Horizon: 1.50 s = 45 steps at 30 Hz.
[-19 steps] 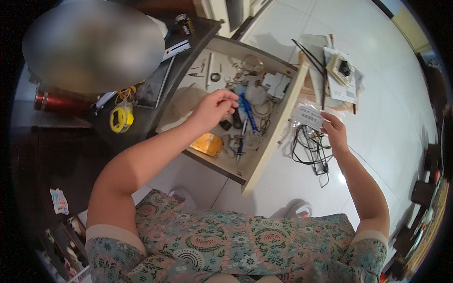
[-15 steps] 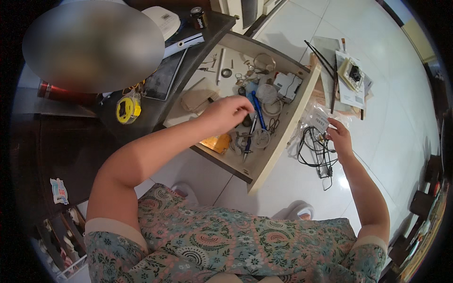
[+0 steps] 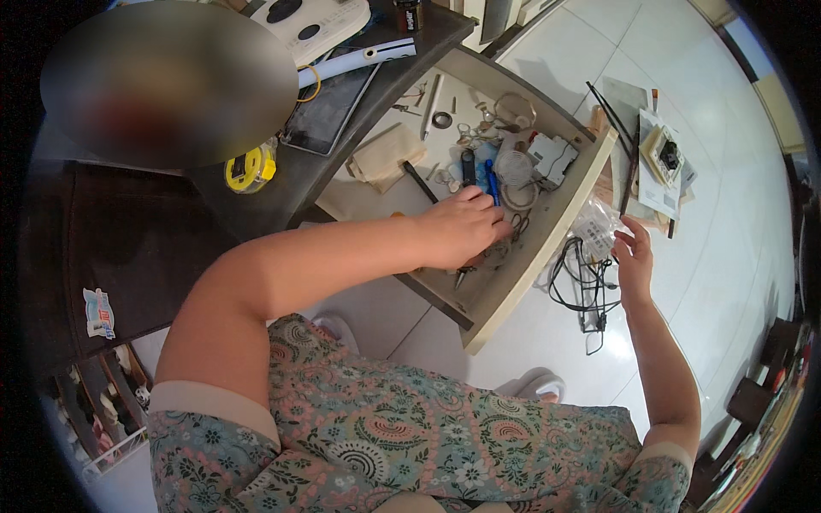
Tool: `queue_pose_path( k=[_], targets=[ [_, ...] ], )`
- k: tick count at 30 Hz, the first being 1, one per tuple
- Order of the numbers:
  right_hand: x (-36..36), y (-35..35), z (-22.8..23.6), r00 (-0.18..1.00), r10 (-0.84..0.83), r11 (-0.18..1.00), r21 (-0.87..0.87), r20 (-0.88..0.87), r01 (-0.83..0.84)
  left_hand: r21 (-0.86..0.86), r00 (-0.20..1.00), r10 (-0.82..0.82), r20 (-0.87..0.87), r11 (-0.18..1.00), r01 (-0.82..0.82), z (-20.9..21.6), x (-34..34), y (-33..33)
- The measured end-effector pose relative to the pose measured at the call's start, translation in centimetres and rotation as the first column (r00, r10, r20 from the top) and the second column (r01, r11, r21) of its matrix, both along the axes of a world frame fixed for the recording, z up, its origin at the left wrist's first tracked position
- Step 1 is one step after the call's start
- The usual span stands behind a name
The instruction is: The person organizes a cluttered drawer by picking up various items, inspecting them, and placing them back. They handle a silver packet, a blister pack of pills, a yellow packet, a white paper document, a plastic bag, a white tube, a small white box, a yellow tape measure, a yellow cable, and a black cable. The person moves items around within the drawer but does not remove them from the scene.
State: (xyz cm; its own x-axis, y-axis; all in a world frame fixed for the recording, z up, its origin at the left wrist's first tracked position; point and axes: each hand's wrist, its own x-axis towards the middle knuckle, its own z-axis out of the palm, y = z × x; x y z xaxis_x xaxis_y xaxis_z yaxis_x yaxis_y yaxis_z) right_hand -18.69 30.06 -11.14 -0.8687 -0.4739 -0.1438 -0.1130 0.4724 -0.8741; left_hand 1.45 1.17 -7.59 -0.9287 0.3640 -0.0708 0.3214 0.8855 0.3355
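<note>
My left hand point(image 3: 464, 229) is down among the clutter in an open drawer point(image 3: 522, 278), knuckles up. Its fingers bend downward and their tips are hidden and blurred, so I cannot tell whether they grip anything. Beside those fingers lie a blue pen point(image 3: 491, 178), a dark slim stick point(image 3: 420, 182) and scissor-like metal handles point(image 3: 518, 224). A metal pen tip point(image 3: 462, 277) pokes out below the hand. Outside the drawer, at the right, my right hand point(image 3: 634, 261) is curled at the edge of a clear plastic bag point(image 3: 596, 229) with a printed label, seemingly pinching it.
Farther back in the drawer are a folded beige cloth point(image 3: 385, 158), coiled clear tubing point(image 3: 514, 168) and a white-grey box point(image 3: 552, 160). A yellow tape measure point(image 3: 251, 170) and a dark tablet point(image 3: 332, 111) rest on the cabinet. Black cables point(image 3: 577, 282) and a switch plate point(image 3: 664, 158) lie on the floor.
My left hand has moved right and lower into the drawer's contents, now covering part of them. My right hand stays by the plastic bag. The whole view has shifted slightly.
</note>
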Motion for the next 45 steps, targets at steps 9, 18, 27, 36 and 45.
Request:
queue_pose_path(
  k=[9, 18, 27, 36, 45],
  targets=[
    [3.6, -2.2, 3.6, 0.976, 0.14, 0.989, -0.027, -0.166, -0.147, -0.075, 0.988, -0.114, -0.108, 0.991, 0.107, 0.9, 1.1, -2.0],
    [8.0, -6.9, 8.6, 0.456, 0.658, 0.726, 0.345, -0.599, -0.594, -0.003, 0.984, -0.173, -0.039, 0.985, 0.173, 1.1, -0.4, -0.3],
    [7.8, -7.5, 9.2, 0.367, 0.704, 0.678, 0.423, -0.608, -0.601, -0.219, 0.953, -0.188, 0.238, 0.945, 0.241, 3.5, 0.8, -2.5],
    [8.0, -7.6, 9.2, 0.375, 0.707, 0.678, 0.424, -0.599, -0.6, -0.135, 0.965, -0.159, -0.208, 0.982, 0.133, 0.0, -0.2, -0.9],
    [7.8, -7.4, 9.3, 0.366, 0.722, 0.662, 0.434, -0.587, -0.611, -0.231, 0.987, -0.155, -0.047, 0.963, 0.14, 1.2, -0.2, -3.7]
  ],
)
